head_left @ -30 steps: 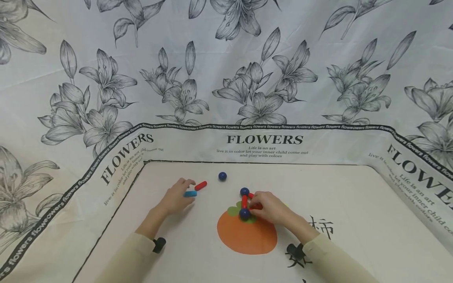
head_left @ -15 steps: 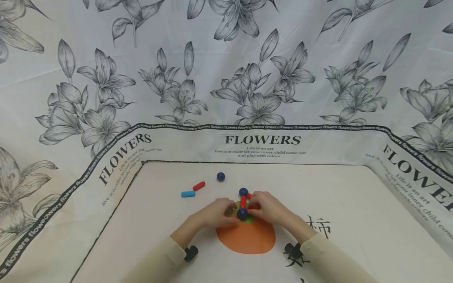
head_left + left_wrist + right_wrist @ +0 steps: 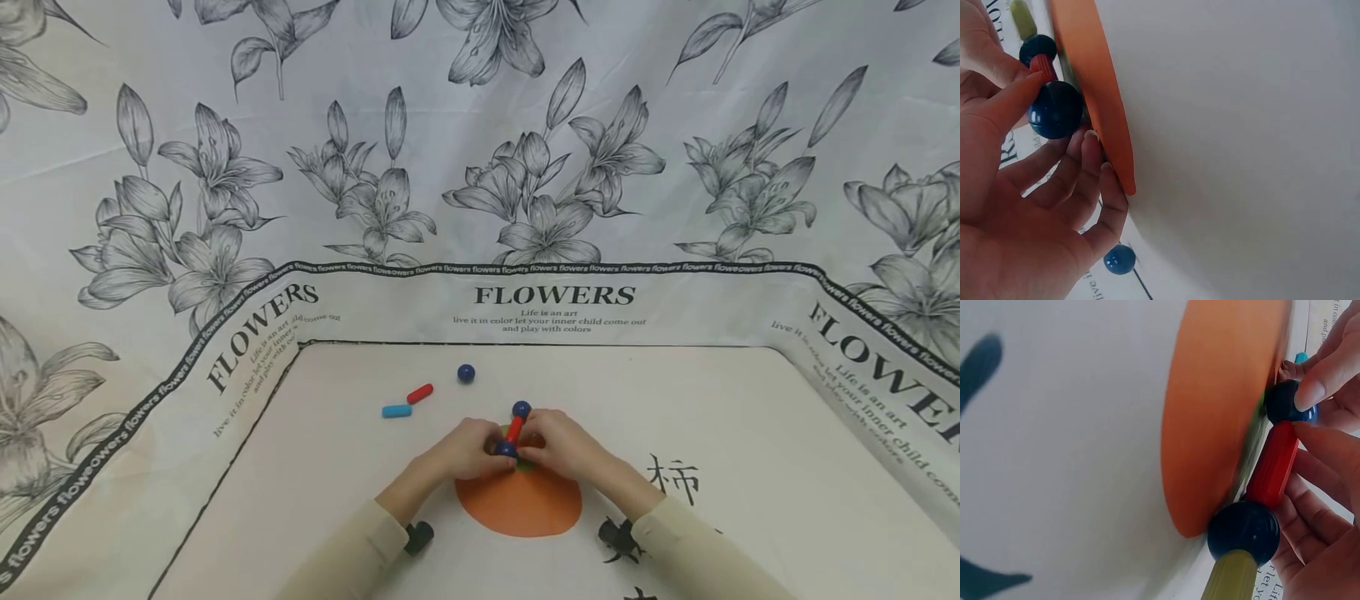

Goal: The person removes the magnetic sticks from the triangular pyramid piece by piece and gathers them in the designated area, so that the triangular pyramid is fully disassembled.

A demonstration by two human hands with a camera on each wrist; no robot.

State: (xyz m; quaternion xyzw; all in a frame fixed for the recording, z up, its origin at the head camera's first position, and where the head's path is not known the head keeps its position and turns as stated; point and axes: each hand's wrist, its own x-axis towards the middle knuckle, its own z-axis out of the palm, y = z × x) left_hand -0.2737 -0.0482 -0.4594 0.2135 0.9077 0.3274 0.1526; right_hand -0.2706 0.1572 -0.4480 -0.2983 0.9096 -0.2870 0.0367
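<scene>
Several dark blue balls and red rods are joined in a small assembly over the printed orange persimmon in the head view. My left hand [image 3: 468, 450] pinches the near blue ball [image 3: 506, 450], with its thumb on the ball in the right wrist view. My right hand [image 3: 564, 446] grips a red rod [image 3: 1272, 464] joined to that ball. Another blue ball [image 3: 1244, 533] joins the red rod's other end, and a yellow-green rod [image 3: 1230, 578] extends from it. The far blue ball [image 3: 521, 409] shows above the fingers. My right hand partly hides the assembly.
A loose blue ball [image 3: 466, 373] lies toward the back of the table. To its left are a loose red rod [image 3: 420, 393] and a light blue rod [image 3: 397, 411]. Flower-printed cloth [image 3: 555, 208] rises behind the table.
My left hand has left the loose rods, moved right and taken hold of the assembly's near ball. The assembly has tilted slightly, while my right hand has stayed nearly in place.
</scene>
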